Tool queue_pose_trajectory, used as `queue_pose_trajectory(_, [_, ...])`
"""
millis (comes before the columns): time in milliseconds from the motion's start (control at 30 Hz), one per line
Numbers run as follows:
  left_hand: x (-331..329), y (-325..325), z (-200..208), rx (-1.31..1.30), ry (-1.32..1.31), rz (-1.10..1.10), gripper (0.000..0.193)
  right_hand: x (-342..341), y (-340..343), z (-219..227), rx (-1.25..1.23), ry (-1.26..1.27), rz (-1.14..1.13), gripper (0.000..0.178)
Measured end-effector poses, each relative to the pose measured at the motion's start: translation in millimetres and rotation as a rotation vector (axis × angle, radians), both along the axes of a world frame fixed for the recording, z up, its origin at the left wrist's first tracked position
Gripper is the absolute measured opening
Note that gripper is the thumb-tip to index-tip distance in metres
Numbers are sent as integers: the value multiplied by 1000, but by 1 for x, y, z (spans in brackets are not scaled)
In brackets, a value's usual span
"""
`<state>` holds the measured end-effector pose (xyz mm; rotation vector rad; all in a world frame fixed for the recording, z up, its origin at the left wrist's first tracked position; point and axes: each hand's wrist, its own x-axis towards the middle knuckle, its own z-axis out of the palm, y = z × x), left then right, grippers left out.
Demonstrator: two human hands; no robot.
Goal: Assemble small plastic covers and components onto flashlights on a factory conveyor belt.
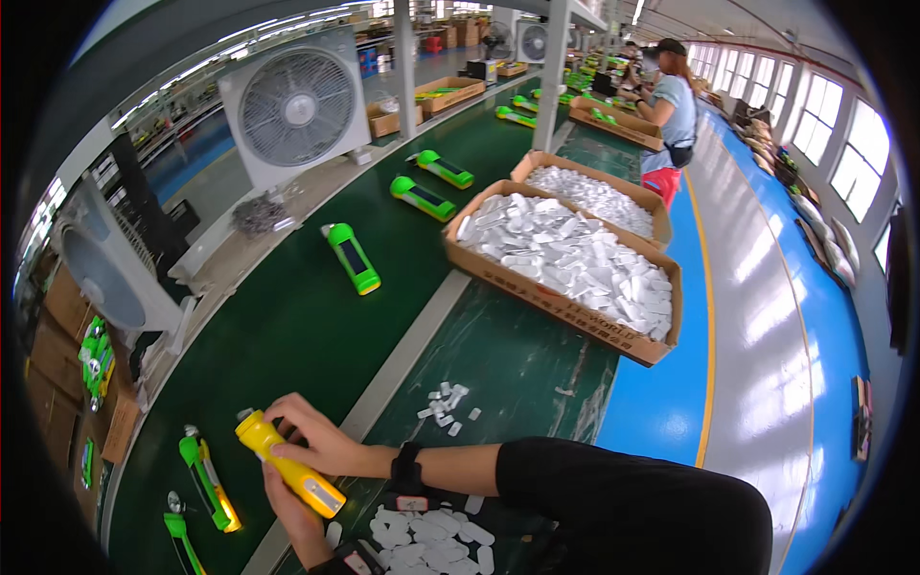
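Observation:
Above the near edge of the green conveyor belt, both my hands are on a yellow flashlight (pixel 317 493), tilted with its narrow end toward the upper left. My right hand (pixel 314 437) wraps over its upper body, fingers closed near the narrow end. From below, my left hand (pixel 290 511) supports the lower body, its fingers partly hidden behind it. Beside them on the belt lie a green and black flashlight (pixel 206 482) and another green one (pixel 180 539), partly out of view. A pile of white oval plastic pieces (pixel 431 541) lies below my right forearm.
Several green flashlights, one a single piece (pixel 352 259), lie farther up the belt (pixel 287 326). Cardboard boxes (pixel 537 287) hold white pieces at the right. Small white bits (pixel 444 406) are scattered on the bench. Fans (pixel 297 110) stand left; a person (pixel 671 110) works farther along.

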<state>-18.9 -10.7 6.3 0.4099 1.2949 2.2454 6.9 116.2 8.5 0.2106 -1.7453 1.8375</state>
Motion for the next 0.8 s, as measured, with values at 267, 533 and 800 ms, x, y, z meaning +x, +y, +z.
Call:
queue_pose_trajectory(267, [-6, -7, -23, -229, 22, 37, 33, -10, 8, -31, 135, -13, -161, 16])
queue_pose_trajectory(533, [10, -6, 6, 22, 116, -56, 44, 9, -4, -9, -185, -178, 71, 37])
queue_pose_trajectory(800, [2, -1, 10, 224, 25, -54, 38, -1, 35, -25, -625, -337, 593, 59])
